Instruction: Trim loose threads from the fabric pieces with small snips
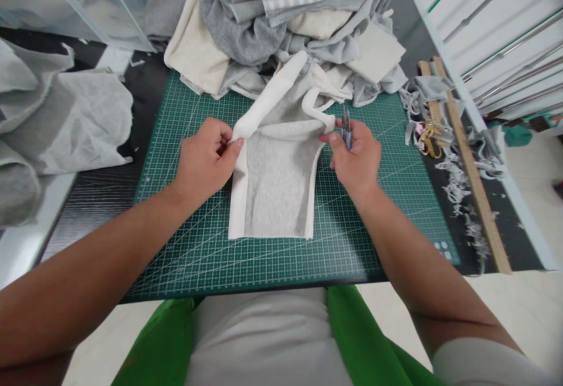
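A light grey fabric piece (pixel 279 186) with white side bands lies on the green cutting mat (pixel 211 263), its far part lifted and folded back. My left hand (pixel 204 160) pinches its left white band between thumb and fingers. At the right band, my right hand (pixel 358 154) grips the fabric edge with its fingertips. A small pair of thread snips (pixel 346 131) with a blue part also sits in the right hand, blades pointing away from me. The fingers partly hide the snips.
Behind the fabric rises a heap of grey, cream and striped cloth pieces (pixel 246 28). More grey fabric (pixel 79 116) lies at the left. On the right are a wooden ruler (pixel 477 192), gold-handled scissors (pixel 428 139) and thread scraps (pixel 457 186), beside the table edge.
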Action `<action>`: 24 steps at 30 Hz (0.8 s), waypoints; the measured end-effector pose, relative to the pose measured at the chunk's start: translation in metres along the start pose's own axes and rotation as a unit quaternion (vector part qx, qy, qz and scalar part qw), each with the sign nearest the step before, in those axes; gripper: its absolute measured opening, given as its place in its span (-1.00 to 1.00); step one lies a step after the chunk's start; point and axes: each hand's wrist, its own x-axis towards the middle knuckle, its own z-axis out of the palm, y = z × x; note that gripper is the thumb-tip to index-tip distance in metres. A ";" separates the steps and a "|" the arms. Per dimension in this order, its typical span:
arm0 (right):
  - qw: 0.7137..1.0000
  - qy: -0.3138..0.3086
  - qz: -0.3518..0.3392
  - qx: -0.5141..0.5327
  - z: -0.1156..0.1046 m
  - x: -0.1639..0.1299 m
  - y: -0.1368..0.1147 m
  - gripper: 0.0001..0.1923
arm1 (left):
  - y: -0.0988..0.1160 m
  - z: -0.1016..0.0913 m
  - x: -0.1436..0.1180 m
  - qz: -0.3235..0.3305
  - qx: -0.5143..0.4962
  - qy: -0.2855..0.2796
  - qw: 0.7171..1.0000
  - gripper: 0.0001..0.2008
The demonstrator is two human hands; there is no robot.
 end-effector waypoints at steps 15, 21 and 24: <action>0.985 -0.130 -0.106 0.046 -0.008 -0.014 -0.017 -0.62 | -0.019 -0.002 0.021 -0.118 -0.015 0.001 0.993 -0.73; 0.941 -0.227 -0.244 0.060 -0.009 -0.018 -0.021 -0.71 | -0.024 -0.009 0.027 -0.088 0.046 -0.009 0.995 -0.72; 0.913 -0.290 -0.282 0.051 -0.008 -0.021 -0.022 -0.74 | -0.012 -0.015 0.019 0.049 0.101 0.028 0.993 -0.68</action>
